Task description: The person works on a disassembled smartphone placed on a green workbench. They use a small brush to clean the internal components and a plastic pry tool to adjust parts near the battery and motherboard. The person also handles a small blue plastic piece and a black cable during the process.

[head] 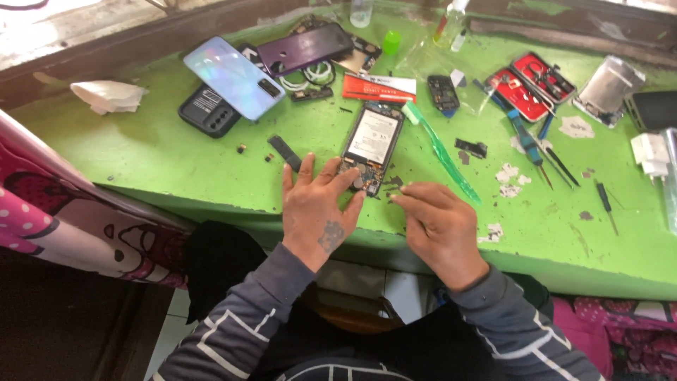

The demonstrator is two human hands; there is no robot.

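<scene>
An opened phone [371, 141] with its back off lies on the green table [176, 162], battery and circuit board showing. My left hand [319, 208] rests flat at the phone's near end, fingers spread, fingertips touching its lower board. My right hand [438, 222] sits just right of the phone's near end, fingers curled together close to small dark parts [392, 183]; whether it pinches one I cannot tell. A green toothbrush [444, 152] lies beside the phone on the right.
At the back lie a pale iridescent back cover [233, 76], a purple cover [303, 48], a black phone body [209, 111] and a red packet [379, 87]. A red tool case [532, 83], screwdrivers [529, 144], tweezers and a white charger [652, 155] lie right. Pink cloth [63, 212] hangs left.
</scene>
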